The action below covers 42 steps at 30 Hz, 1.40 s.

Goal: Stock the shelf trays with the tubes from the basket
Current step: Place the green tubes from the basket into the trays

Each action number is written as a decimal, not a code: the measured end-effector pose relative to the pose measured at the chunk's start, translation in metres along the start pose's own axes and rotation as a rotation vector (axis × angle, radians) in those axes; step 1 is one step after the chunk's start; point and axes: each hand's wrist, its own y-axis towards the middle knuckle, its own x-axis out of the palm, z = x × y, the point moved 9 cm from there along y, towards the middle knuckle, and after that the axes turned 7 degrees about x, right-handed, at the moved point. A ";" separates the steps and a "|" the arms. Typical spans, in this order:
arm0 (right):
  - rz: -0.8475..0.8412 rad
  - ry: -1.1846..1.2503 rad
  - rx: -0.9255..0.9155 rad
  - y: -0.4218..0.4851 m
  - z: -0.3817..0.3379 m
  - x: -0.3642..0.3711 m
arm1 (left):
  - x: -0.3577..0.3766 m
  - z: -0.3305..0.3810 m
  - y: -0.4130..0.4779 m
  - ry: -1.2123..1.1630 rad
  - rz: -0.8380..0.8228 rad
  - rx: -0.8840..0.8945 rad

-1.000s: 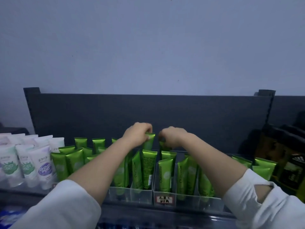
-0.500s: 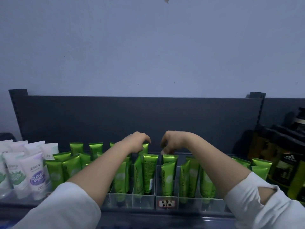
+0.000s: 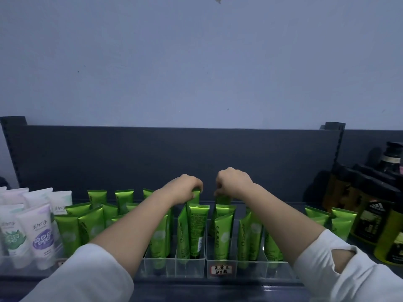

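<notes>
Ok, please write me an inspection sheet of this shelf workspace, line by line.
Surface: dark shelf with dark back panel.
Job's things: green plastic tubes upright in clear plastic trays; basket not in view.
Clutter: white tubes at the left, dark bottles at the right.
Grippers: left hand and right hand each pinch a green tube's top at the back.
Cables: nothing seen.
Surroundings: plain bluish wall.
</notes>
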 end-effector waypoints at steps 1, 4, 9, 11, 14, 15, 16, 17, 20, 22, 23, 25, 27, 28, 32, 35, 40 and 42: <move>0.027 -0.046 -0.014 -0.001 -0.003 -0.001 | 0.002 0.001 0.000 0.002 -0.008 0.003; 0.047 -0.094 -0.062 -0.002 -0.012 -0.001 | 0.004 0.002 0.000 -0.009 -0.012 -0.003; -0.017 -0.111 -0.077 -0.003 -0.010 0.006 | -0.003 0.004 -0.005 -0.060 0.023 0.004; -0.001 -0.135 -0.090 -0.006 -0.010 0.002 | -0.010 0.005 -0.008 -0.086 0.051 0.000; 0.036 -0.197 -0.127 -0.009 -0.017 0.000 | -0.022 0.006 -0.013 -0.122 0.121 -0.010; 0.039 -0.219 -0.141 -0.009 -0.021 0.001 | -0.025 0.008 -0.015 -0.123 0.146 -0.010; 0.044 -0.236 -0.153 -0.010 -0.024 0.002 | -0.029 0.011 -0.018 -0.116 0.169 -0.008; 0.048 -0.246 -0.161 -0.010 -0.027 0.003 | -0.032 0.014 -0.020 -0.105 0.192 -0.004; 0.047 -0.229 -0.173 -0.008 -0.030 0.000 | -0.041 0.019 -0.031 -0.075 0.246 -0.010; 0.050 -0.173 -0.170 -0.007 -0.029 -0.007 | -0.049 0.020 -0.042 -0.058 0.293 -0.017; 0.061 -0.142 -0.168 -0.007 -0.028 -0.012 | -0.053 0.020 -0.048 -0.049 0.319 -0.018; 0.108 -0.081 -0.168 -0.009 -0.028 -0.026 | -0.060 0.016 -0.062 -0.034 0.357 -0.028; 0.166 -0.023 -0.175 -0.013 -0.033 -0.041 | -0.068 0.010 -0.077 -0.018 0.378 -0.051; 0.192 -0.002 -0.187 -0.015 -0.039 -0.048 | -0.073 0.005 -0.084 -0.011 0.390 -0.061; 0.296 0.032 -0.293 -0.033 -0.084 -0.068 | -0.091 -0.019 -0.121 0.039 0.439 -0.113; 0.333 0.037 -0.413 -0.054 -0.139 -0.072 | -0.098 -0.044 -0.157 0.087 0.443 -0.187; 0.279 0.054 -0.581 -0.084 -0.251 -0.057 | -0.105 -0.099 -0.241 0.261 0.390 -0.310; 0.254 0.062 -0.631 -0.095 -0.295 -0.048 | -0.108 -0.123 -0.282 0.298 0.388 -0.370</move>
